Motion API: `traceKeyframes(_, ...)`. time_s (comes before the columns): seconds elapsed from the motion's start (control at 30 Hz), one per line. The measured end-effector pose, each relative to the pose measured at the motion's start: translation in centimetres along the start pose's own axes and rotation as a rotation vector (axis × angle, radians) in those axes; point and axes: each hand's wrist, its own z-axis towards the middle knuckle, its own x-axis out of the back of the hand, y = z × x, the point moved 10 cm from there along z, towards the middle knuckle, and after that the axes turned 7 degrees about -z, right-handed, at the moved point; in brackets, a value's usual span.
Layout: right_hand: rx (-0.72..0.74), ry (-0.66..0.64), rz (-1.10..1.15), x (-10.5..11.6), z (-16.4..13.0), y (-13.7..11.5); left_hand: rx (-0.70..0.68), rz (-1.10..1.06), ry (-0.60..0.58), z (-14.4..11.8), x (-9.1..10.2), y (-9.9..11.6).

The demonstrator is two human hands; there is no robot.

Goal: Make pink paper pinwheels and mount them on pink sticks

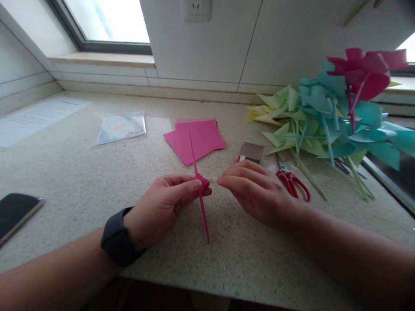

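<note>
My left hand [168, 194], with a dark watch on the wrist, pinches a thin pink paper stick [203, 214] and a small folded pink paper piece [203, 180] against it. The stick leans slightly, its upper end in front of the pink paper sheets [194, 140]. My right hand [256, 188] hovers just to the right, apart from the stick, its fingertips pressed together. A faint clear sliver shows by those fingertips; whether they hold it is too small to tell. Close behind this hand lies a grey-brown packet [251, 151], partly covered, and red-handled scissors [290, 179] lie beside it.
A pile of paper pinwheels [324, 116] in green, blue, yellow and pink fills the back right. A clear-sleeved packet [121, 126] and a printed sheet [39, 114] lie back left. A phone [17, 214] is at the left edge of the speckled counter [87, 181].
</note>
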Motion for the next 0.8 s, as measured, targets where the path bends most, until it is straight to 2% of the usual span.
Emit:
traceKeyframes(0.27,0.064,-0.14,-0.124,-0.7,0.1,-1.0,-0.006,0.059,0.007,-0.2,0.3,-0.3)
traceKeyframes(0.53,0.077,-0.159,-0.171,-1.0,0.1,-1.4,-0.024,0.134,-0.017,0.0,0.2,-0.3)
traceKeyframes(0.8,0.041,-0.163,-0.163,-1.2,0.0,-0.9,-0.005,0.065,-0.089,-0.1,-0.5,-0.5)
